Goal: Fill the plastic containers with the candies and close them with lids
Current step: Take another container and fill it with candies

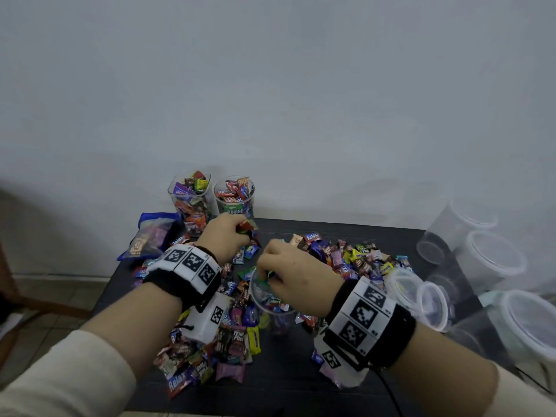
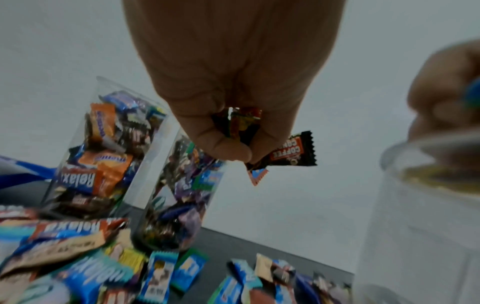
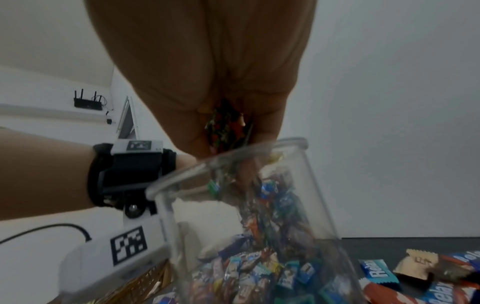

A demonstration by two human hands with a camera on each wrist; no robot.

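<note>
Over the mouth of the clear container at mid-tabletop, right hand hangs with fingers bunched on several wrapped candies, fingertips just inside the rim. Container partly filled, upright. Left hand farther back, fingers curled and clamped on a small cluster of candies. Loose candies scattered around both hands. Two filled containers, lidless, stand at the tabletop's far edge by the wall. Empty tubs with lids sit to the right.
</note>
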